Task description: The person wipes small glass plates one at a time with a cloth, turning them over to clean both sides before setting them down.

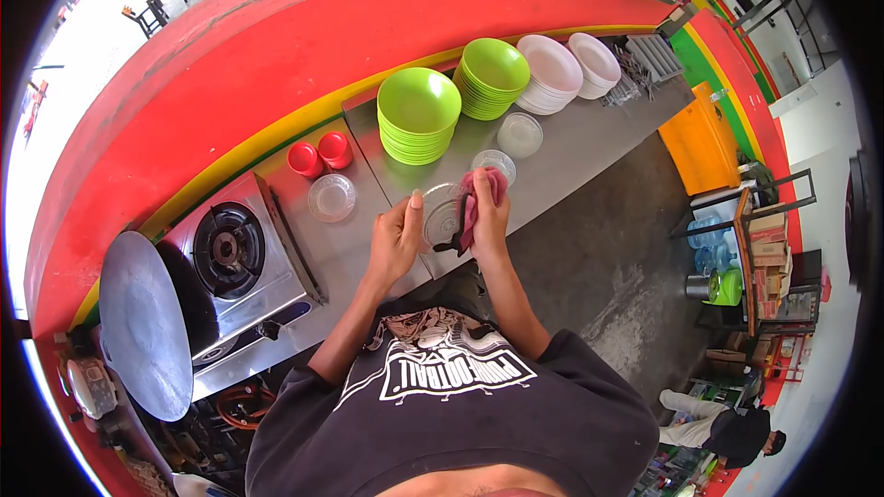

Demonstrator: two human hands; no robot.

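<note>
Between my two hands is a clear glass plate [442,213], held up over the front edge of the steel counter [552,161]. My left hand [399,235] pinches its left rim, thumb pointing up. On the right side, my right hand [488,216] presses a dark pink cloth [471,207] against the plate. Just beyond that hand, a small clear dish [495,166] lies on the counter, with another clear dish [520,135] behind it. A third clear dish [331,198] rests to the left, in front of two red cups [319,156].
Stacks of green bowls [419,101] and white plates [550,64] line the counter's back, with cutlery [631,78] at the right. A gas stove [226,248] and large wok [143,322] are at left. Another person [737,433] stands far off at lower right.
</note>
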